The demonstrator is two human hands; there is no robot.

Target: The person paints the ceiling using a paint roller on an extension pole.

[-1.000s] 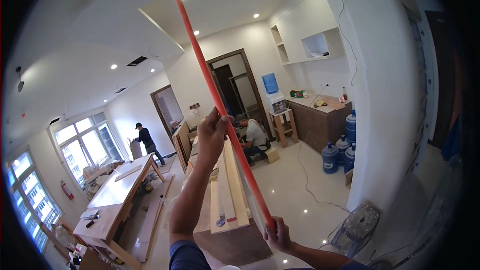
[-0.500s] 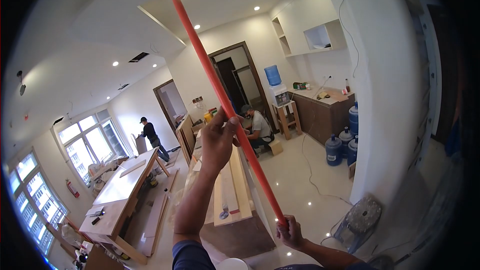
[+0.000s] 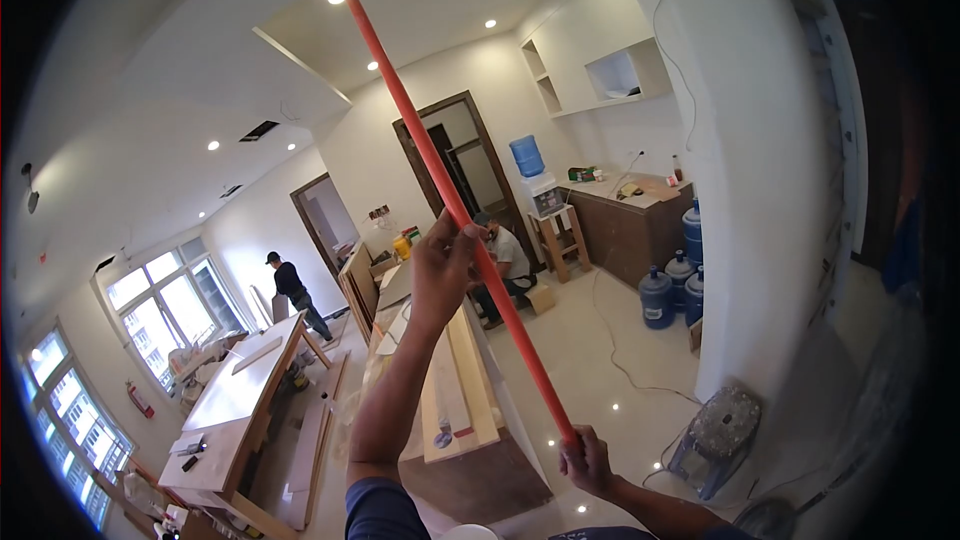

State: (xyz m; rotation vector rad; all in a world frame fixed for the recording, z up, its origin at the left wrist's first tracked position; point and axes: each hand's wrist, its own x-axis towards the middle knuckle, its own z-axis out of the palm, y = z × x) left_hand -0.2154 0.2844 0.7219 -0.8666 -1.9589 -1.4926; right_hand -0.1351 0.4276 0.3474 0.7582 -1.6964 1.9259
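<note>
A long red pole slants up and to the left across the view, with a yellowish tip near the ceiling. My left hand is closed around its middle, thumb lying along the shaft. Lower down, my right hand grips the pole's bottom end in a fist. Whatever lies past the pole's tip is not clear. Below my left arm stands a wooden box-like bench with boards lying on top.
Left is a long work table. One person stands by the windows; another crouches near the doorway. Blue water jugs stand by the counter. A spattered stool and a floor cable lie right.
The view has shifted slightly, and the pole's yellowish tip now shows at the top. Both hands keep their hold on the pole. The crouching person leans lower.
</note>
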